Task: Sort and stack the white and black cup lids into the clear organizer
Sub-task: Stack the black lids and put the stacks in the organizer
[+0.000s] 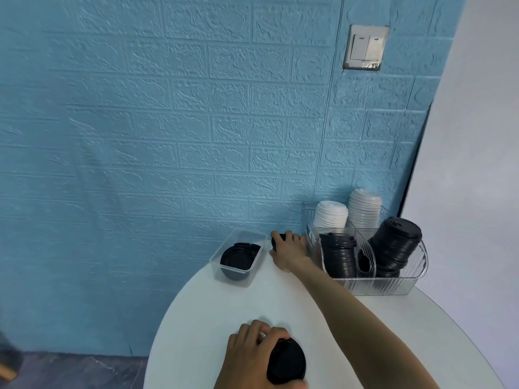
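Soft, even, cool light fills my view. Shadows under my hands on the table (213,310) are faint. The wall (168,122) bows toward the edges from the wide lens, and the far-left corner is blurred.

Two white lid stacks (330,214) and two black lid stacks (338,255) fill one clear organizer (379,286); one small tub (238,255); two hands (289,249).

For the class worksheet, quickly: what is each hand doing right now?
Left hand: grips a black lid.
Right hand: fingers curled round another black lid on the table.
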Available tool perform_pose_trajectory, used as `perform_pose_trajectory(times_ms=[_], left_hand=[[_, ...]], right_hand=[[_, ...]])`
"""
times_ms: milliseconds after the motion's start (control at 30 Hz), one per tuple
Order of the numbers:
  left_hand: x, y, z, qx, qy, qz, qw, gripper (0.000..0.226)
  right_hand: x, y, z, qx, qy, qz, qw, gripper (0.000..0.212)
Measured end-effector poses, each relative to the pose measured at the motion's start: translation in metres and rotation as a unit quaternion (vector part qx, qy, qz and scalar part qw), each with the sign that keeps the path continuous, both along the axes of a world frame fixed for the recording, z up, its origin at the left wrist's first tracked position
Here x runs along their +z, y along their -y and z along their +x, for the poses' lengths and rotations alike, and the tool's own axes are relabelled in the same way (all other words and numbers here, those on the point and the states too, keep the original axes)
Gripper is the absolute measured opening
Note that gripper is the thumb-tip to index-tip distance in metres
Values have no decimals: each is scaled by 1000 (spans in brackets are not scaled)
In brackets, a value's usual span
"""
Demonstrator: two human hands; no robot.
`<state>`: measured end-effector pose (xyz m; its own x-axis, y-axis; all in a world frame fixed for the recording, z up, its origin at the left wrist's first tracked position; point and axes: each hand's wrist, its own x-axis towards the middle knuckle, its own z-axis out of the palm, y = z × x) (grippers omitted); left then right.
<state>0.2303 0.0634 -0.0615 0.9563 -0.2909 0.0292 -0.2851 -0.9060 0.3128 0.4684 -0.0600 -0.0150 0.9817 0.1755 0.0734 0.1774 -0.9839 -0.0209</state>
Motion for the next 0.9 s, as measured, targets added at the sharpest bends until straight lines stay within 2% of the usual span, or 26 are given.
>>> perform_pose_trajectory(times_ms=[367,533,667,900], left_hand=[[2,0,-5,2,-2,-81,997,88],[5,1,-18,22,16,-160,987,100],[9,1,-26,26,14,-207,978,100],[12,1,-32,14,1,-239,971,114]], right_hand=[[1,6,-43,43,-37,17,998,51],[6,24,-99,78,-65,49,994,48],[-2,47,-153,97,-31,82,991,44],[-11,87,-223,110,-35,136,984,47]])
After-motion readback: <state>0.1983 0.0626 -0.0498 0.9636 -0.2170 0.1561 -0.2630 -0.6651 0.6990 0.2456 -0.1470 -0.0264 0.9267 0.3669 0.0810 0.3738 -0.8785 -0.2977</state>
